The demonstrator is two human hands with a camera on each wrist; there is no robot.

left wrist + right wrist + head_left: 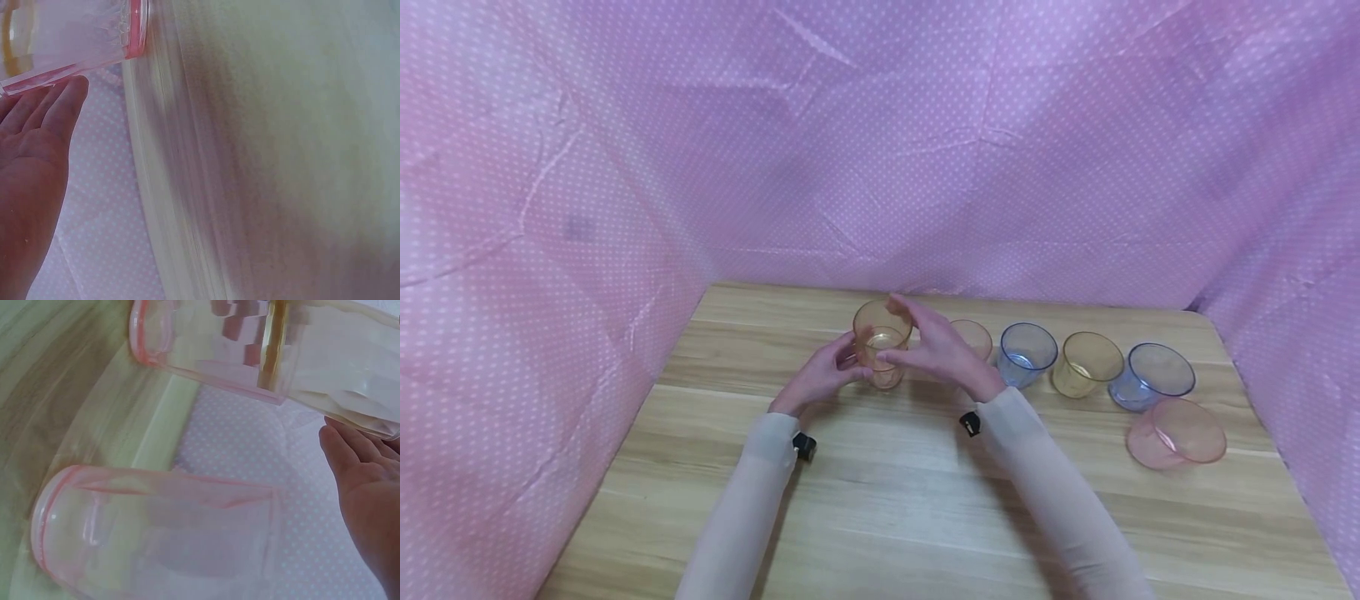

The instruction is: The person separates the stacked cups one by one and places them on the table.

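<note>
An amber cup stands upright, its lower part nested inside a pink cup on the wooden table. My left hand holds the pink cup from the left, thumb at the front and fingers behind; in the left wrist view those fingers lie along its wall. From the right, my right hand grips the amber cup, fingers at the far rim and thumb on the near side. Its thick amber base shows through the pink wall in the right wrist view. Another pink cup stands beside the stack, partly behind my right hand.
To the right, a blue cup, a yellow cup and a second blue cup stand in a row. Another pink cup is nearer on the right. A pink dotted cloth hangs around the table.
</note>
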